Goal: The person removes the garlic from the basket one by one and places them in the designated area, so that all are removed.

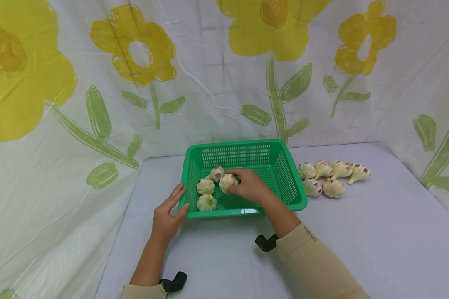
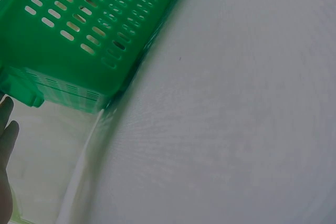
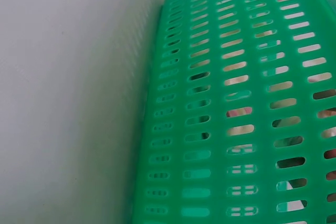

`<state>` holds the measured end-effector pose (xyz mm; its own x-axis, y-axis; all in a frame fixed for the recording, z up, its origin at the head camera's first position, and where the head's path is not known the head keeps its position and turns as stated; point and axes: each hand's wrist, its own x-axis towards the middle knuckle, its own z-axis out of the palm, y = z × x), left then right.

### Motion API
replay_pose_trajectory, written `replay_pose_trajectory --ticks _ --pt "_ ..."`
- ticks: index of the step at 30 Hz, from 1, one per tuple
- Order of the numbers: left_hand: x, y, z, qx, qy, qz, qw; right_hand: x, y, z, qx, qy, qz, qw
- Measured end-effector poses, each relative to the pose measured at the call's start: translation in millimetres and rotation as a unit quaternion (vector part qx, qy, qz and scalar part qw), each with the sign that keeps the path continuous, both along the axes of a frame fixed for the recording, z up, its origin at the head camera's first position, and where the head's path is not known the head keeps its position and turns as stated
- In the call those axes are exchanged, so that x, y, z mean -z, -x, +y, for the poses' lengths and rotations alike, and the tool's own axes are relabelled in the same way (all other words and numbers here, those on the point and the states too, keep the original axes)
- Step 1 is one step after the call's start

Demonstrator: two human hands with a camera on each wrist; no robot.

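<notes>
Our right hand (image 1: 250, 185) grips a round cream garlic bulb (image 1: 227, 182) inside the green plastic basket (image 1: 235, 145). Our left hand (image 1: 166, 220), fingers straight, touches its side.

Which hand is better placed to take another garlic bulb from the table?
Probably the right hand, after releasing its bulb: the table bulbs lie right of the green basket; the left hand is at its left side.
</notes>
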<state>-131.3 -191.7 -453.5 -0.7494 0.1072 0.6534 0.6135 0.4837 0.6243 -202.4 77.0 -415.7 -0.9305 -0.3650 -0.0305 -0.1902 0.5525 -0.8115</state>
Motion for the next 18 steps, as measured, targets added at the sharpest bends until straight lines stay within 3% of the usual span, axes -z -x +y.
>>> replay_pose_trajectory --ticks 8,14,18 --pt "30.3 15.1 -12 0.002 0.005 -0.016 0.9999 -2.2 -3.2 0 -0.016 0.008 0.036 0.999" --pt "34.2 16.9 -17 0.01 0.002 -0.022 0.9997 -2.9 -2.8 1 -0.027 -0.001 0.066 0.997" --pt "27.7 13.7 -13 0.012 -0.001 -0.017 0.9998 -2.8 -2.7 0 -0.031 0.002 0.079 0.996"
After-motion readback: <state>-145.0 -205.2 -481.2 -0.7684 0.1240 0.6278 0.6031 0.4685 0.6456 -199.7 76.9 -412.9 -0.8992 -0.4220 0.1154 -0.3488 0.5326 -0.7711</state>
